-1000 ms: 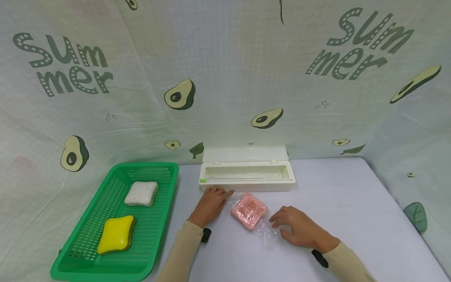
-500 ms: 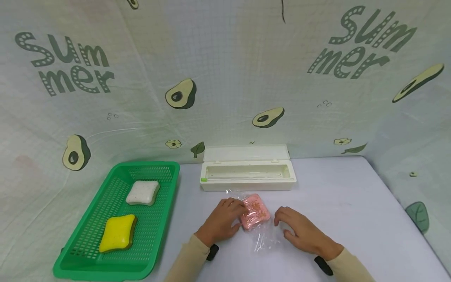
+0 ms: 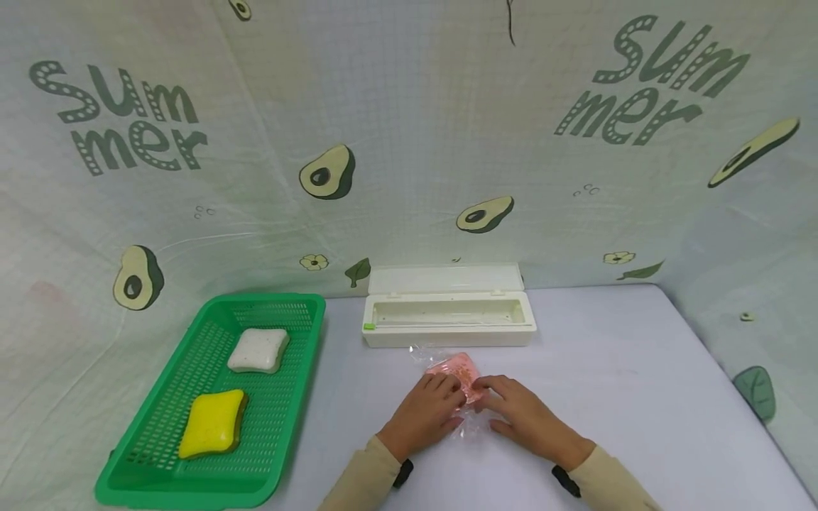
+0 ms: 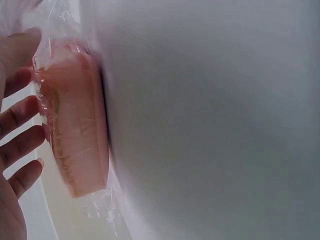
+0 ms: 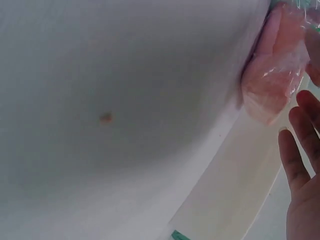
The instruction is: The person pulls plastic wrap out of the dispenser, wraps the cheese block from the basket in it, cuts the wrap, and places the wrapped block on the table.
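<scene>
On the white table [image 3: 613, 376], green basket [image 3: 265, 433] at 9 o'clock of the hands, lid-up white box [image 3: 449, 337] at 12. L hand [image 3: 422, 419] & R hand [image 3: 533, 422] both relaxed, fingers uncurled, not gripping. Pink block [image 3: 456, 365] lies flat, approx. 1 o'clock of L, 10 of R, L fingertips on its clear wrap [image 3: 422, 353]; R contact unclear.

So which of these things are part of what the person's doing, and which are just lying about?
Part of the job:
pink block, with clear film around it
left hand and right hand, at the block
open white box, perhaps the film's dispenser

Apparently just lying about:
green basket
yellow block and white block inside it
</scene>
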### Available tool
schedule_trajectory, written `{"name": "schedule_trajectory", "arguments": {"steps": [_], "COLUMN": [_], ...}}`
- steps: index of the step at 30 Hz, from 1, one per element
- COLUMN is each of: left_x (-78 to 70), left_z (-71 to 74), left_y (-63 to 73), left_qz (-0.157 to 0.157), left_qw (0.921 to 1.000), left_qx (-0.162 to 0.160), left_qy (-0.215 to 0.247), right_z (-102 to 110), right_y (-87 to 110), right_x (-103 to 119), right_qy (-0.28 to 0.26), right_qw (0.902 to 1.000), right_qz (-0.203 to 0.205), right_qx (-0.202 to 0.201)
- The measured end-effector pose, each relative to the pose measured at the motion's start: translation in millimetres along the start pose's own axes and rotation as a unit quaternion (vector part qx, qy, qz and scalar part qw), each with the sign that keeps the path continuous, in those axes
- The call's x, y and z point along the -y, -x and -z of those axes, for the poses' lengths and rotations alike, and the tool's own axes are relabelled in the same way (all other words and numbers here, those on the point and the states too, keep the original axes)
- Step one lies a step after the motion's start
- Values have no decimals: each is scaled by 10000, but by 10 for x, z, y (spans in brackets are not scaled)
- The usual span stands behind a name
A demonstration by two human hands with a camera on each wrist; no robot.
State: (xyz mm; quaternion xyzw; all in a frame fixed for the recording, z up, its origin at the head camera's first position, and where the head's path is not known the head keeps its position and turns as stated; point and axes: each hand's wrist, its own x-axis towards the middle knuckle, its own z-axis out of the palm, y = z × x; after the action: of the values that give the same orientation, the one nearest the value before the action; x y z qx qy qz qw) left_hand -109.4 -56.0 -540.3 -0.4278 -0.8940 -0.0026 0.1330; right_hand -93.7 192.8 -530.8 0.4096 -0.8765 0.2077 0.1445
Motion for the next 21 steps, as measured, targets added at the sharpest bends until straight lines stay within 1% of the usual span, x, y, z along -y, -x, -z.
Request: {"name": "schedule_trajectory", "arguments": {"steps": [2, 5, 8, 10, 13, 15, 16, 19, 21], "left_x": [9, 24, 22, 9, -21, -37, -45, -68, -87], "left_z": [21, 55, 56, 35, 11, -2, -2, 6, 16], "left_y": [12, 37, 64, 73, 68, 58, 51, 26, 9], "left_qz": [72, 167, 290, 425, 765, 1080, 1241, 1737, 2039], "left_qw": [9995, 9965, 9930, 9912, 9856, 9780, 9728, 9535, 9404], "left_qx": [6, 141, 191, 121, -210, -457, -578, -843, -964], "left_qy": [312, 808, 1129, 1247, 1491, 1724, 1871, 2313, 2544], "right_z": [-16, -22, -22, -24, -35, -38, -41, -46, -56], "right_y": [-10, -19, -32, -41, -59, -83, -96, -148, -188], "right_x": [9, 32, 56, 69, 90, 111, 121, 156, 179], "right_qy": [-55, -174, -249, -276, -328, -391, -434, -591, -669], "right_qw": [9998, 9987, 9969, 9958, 9938, 9918, 9902, 9821, 9752], "right_qz": [-42, -313, -571, -716, -938, -1134, -1262, -1755, -2068], "right_qx": [-166, -355, -480, -502, -490, -445, -415, -351, -416]}}
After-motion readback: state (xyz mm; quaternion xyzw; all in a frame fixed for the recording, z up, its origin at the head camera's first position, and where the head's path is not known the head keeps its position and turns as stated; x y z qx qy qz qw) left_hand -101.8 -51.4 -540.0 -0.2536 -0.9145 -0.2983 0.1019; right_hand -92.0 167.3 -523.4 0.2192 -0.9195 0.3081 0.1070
